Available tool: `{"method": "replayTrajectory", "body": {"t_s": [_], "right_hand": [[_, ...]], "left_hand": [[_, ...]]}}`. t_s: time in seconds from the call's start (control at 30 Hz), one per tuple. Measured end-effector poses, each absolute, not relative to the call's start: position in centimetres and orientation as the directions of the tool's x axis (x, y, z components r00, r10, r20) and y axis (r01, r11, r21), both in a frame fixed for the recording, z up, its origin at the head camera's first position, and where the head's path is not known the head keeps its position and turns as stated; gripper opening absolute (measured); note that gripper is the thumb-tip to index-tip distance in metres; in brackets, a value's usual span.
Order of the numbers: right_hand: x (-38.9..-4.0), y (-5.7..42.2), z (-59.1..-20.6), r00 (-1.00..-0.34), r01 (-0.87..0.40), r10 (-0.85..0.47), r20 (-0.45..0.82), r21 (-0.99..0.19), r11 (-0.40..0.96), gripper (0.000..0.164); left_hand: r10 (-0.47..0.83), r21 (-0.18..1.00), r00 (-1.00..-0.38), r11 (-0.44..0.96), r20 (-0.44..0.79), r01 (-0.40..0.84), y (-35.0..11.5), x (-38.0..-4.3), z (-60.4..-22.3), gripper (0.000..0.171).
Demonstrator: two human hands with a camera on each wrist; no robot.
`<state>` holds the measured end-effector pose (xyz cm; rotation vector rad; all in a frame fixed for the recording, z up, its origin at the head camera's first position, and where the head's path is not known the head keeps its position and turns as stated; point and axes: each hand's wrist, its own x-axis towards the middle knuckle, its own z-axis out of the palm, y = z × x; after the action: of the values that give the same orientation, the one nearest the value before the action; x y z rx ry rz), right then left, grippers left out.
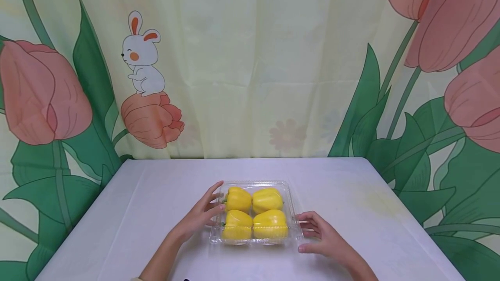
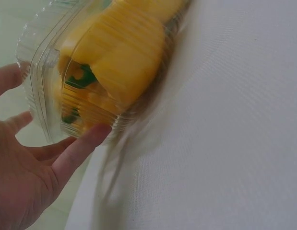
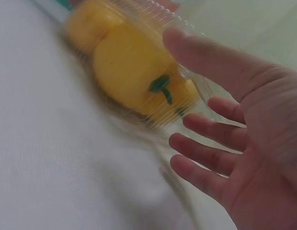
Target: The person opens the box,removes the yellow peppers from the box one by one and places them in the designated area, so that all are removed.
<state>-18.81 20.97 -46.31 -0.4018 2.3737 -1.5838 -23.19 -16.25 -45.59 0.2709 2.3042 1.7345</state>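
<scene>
A clear plastic clamshell container [image 1: 255, 242] sits on the table with its lid down over several yellow bell peppers [image 1: 267, 200]. Green stems show through its side walls. At its left side, my left hand [image 1: 199, 216] has its fingers spread along the edge. In the left wrist view, the left thumb [image 2: 83, 148] lies against the container's lower corner, while the other fingers reach up by the lid rim. My right hand [image 1: 322, 237] is beside the right wall, fingers extended and palm facing the container. Nothing is held in it.
A white cloth covers the table [image 1: 156, 194]. Behind and around it hangs a pale curtain [image 1: 250, 64] printed with tulips and a white rabbit [image 1: 144, 62]. A small dark object [image 1: 186, 279] shows at the bottom edge of the head view.
</scene>
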Motion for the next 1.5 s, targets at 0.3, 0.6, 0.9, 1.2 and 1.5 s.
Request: {"method": "replayTrajectory", "body": {"t_s": [0.3, 0.6, 0.9, 1.2, 1.5], "right_hand": [[-18.83, 20.81, -46.45, -0.933, -0.065, -0.353, -0.076, -0.926, 0.372, 0.060], [-18.73, 20.83, -46.31, -0.932, -0.077, -0.359, -0.055, -0.936, 0.343, 0.058], [-18.81, 21.00, -46.69, -0.927, -0.072, -0.370, -0.059, -0.942, 0.329, 0.060], [-19.06, 20.99, -46.80, -0.926, -0.060, -0.370, -0.072, -0.941, 0.333, 0.057], [-19.13, 21.35, -46.92, -0.906, -0.055, -0.416, -0.072, -0.957, 0.286, 0.050]], "left_hand": [[0.290, 0.961, -0.953, 0.275, -0.090, -0.007, -16.49, -23.21, -45.72, 0.070], [0.299, 0.962, -0.950, 0.272, -0.088, -0.003, -16.39, -23.23, -45.64, 0.070], [0.325, 0.973, -0.942, 0.229, -0.085, -0.009, -16.50, -23.32, -45.68, 0.070], [0.320, 0.974, -0.943, 0.225, -0.089, -0.016, -16.52, -23.37, -45.79, 0.066], [0.332, 0.974, -0.938, 0.226, -0.100, -0.024, -16.66, -23.38, -45.81, 0.066]]}}
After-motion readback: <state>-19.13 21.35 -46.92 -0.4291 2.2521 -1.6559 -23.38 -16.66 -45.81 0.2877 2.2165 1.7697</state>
